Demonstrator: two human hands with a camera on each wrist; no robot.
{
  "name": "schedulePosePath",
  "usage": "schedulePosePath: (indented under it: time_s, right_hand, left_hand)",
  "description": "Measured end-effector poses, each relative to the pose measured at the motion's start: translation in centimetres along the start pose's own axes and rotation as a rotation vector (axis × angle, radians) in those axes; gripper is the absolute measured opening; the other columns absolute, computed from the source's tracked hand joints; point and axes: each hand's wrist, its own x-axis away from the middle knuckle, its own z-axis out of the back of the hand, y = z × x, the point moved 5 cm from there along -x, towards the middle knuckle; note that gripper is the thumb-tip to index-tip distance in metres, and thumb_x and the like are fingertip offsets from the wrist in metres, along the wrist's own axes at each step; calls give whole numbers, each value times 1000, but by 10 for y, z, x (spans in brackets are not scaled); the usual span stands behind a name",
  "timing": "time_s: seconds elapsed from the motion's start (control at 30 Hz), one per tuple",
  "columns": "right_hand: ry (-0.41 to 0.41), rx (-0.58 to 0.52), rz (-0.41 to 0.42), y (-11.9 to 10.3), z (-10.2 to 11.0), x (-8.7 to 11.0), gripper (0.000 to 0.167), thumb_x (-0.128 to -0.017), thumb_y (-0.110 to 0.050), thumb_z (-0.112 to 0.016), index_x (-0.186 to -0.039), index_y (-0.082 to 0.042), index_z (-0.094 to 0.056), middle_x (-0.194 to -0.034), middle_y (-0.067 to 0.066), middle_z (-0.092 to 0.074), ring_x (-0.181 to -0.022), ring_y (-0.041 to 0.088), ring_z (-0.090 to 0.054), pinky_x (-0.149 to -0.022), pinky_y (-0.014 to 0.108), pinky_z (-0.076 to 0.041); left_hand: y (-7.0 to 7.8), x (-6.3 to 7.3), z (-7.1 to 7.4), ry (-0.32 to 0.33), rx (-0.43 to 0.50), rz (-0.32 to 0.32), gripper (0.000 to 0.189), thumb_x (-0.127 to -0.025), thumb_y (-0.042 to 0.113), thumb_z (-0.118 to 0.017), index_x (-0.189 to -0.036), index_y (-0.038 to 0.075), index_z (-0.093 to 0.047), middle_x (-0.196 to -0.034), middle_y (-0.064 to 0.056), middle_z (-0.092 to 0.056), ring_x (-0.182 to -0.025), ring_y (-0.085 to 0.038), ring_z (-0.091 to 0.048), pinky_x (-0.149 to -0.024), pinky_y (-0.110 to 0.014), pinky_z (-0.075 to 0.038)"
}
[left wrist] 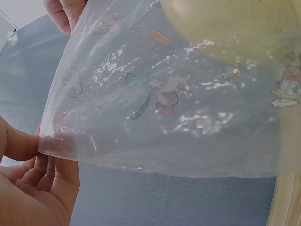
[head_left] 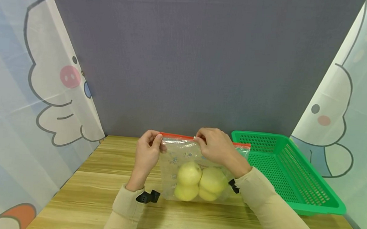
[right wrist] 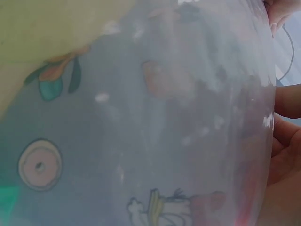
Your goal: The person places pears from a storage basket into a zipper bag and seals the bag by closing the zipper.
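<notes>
A clear slider zip bag with a red strip along its top hangs upright over the table. Several pale yellow-green round fruits sit in its lower part. At the bag's top left corner, my left hand pinches the film between thumb and fingers. My right hand grips the white slider near the middle of the red strip. Cartoon prints on the bag show in the left wrist view. Seen from the right wrist, the bag covers most of the picture, with part of a fruit behind it.
A green plastic basket with slotted walls stands on the right of the wooden table, partly behind my right forearm. A dark grey panel rises behind the table. Cartoon-printed curtains flank both sides.
</notes>
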Motion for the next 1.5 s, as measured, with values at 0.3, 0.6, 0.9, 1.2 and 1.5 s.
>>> schedulePosePath:
  time_s: [0.3, 0.6, 0.9, 1.2, 1.5]
  right_hand:
    - [5, -11, -3, 3, 1, 3, 13, -101, -20, -62, -97, -11, -71, -79, -6, -62, -60, 6, -51, -56, 29, -45]
    - [1, -13, -12, 7, 1, 4, 14, -102, -21, -62, -97, -12, -71, -80, -7, -62, -61, 6, -53, -58, 30, -46]
    - [2, -9, -12, 11, 2, 6, 15, -102, -23, -62, -97, -11, -70, -81, -6, -62, -63, 7, -52, -58, 30, -46]
    - [-4, -15, -24, 14, 2, 8, 15, -102, -22, -62, -98, -11, -71, -80, -5, -62, -61, 8, -51, -57, 30, -45]
    - [4, -8, -16, 16, 5, 7, 15, -101, -21, -62, -97, -9, -71, -80, -5, -63, -63, 8, -52, -57, 29, -45]
  left_hand:
    - [0, 1, 0, -5, 3, 2, 10, -103, 5, -57, -100, -1, -64, -78, -17, -63, -62, -19, -66, -59, -32, -59]
    - [0, 0, 0, -2, -1, 4, 11, -103, 5, -57, -101, -3, -64, -78, -17, -63, -62, -18, -65, -59, -32, -59]
    - [1, 0, -1, -4, 0, 0, 11, -104, 5, -56, -100, -3, -63, -79, -16, -63, -62, -18, -65, -58, -32, -59]
    - [1, 0, 0, -8, 3, 3, 11, -104, 4, -56, -101, -4, -63, -80, -17, -63, -62, -18, -65, -59, -32, -59]
    - [1, 0, 0, -3, 5, 3, 10, -103, 4, -56, -101, -3, -63, -80, -17, -64, -62, -17, -65, -59, -31, -59]
